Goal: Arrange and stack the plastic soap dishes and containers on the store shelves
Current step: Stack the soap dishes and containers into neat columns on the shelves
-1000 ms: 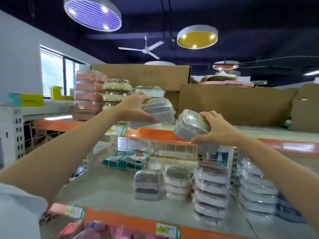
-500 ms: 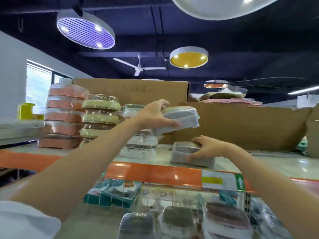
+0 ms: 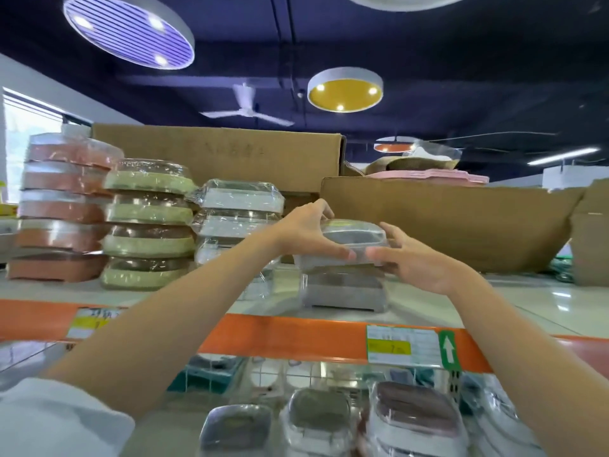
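Note:
On the top shelf (image 3: 494, 311) a wrapped grey soap dish (image 3: 344, 291) stands near the front edge. A second grey soap dish (image 3: 352, 237) sits on top of it. My left hand (image 3: 308, 234) grips this upper dish from the left, thumb along its front edge. My right hand (image 3: 415, 258) holds its right end, fingers curled at the front corner. To the left stand stacks of white dishes (image 3: 237, 211), green dishes (image 3: 148, 225) and pink dishes (image 3: 61, 206).
Brown cardboard boxes (image 3: 445, 222) line the back of the top shelf. The orange shelf rail (image 3: 290, 336) carries a price label (image 3: 400, 344). Below it, more wrapped dishes (image 3: 415, 420) sit on the lower shelf. Bare shelf surface lies to the right of the grey pair.
My left hand has brought its grey dish down and right onto the dish that my right hand set on the shelf. My right hand has moved up to the upper dish's right end.

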`<state>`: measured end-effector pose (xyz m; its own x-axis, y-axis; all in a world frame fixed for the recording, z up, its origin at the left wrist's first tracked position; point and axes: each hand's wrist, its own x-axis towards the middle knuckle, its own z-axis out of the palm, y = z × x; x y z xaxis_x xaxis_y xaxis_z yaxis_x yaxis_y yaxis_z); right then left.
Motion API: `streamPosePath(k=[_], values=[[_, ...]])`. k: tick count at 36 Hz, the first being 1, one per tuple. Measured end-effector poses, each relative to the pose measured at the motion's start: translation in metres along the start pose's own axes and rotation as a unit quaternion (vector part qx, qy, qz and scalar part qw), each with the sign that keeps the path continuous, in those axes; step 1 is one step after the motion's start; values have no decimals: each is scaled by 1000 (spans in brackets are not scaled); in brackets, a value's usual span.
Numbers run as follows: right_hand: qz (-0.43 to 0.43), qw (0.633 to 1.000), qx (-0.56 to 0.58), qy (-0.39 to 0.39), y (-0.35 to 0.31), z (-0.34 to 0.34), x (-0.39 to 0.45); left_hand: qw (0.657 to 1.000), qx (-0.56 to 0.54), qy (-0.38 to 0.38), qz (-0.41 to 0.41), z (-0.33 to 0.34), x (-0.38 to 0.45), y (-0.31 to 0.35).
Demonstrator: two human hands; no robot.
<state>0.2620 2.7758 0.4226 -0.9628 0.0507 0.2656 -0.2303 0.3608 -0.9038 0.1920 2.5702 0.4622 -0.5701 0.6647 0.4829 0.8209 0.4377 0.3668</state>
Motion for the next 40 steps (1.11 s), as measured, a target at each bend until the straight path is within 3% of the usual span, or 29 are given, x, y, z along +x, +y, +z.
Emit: streamPosePath(k=[11,21,25,40], values=[[-17,998,-50,30,1,10,-10,993,-64,100,-24,29,-19,-17],[-21,994,-67,78,0,10,-11,988,-32,113,-99,45,-43,-7],[2,995,-89,45,0,11,-15,985,-32,106,-131,46,-47,-7],[-19,990,-136,40,0,26,-4,969,138,186,-92,23,-54,-13]])
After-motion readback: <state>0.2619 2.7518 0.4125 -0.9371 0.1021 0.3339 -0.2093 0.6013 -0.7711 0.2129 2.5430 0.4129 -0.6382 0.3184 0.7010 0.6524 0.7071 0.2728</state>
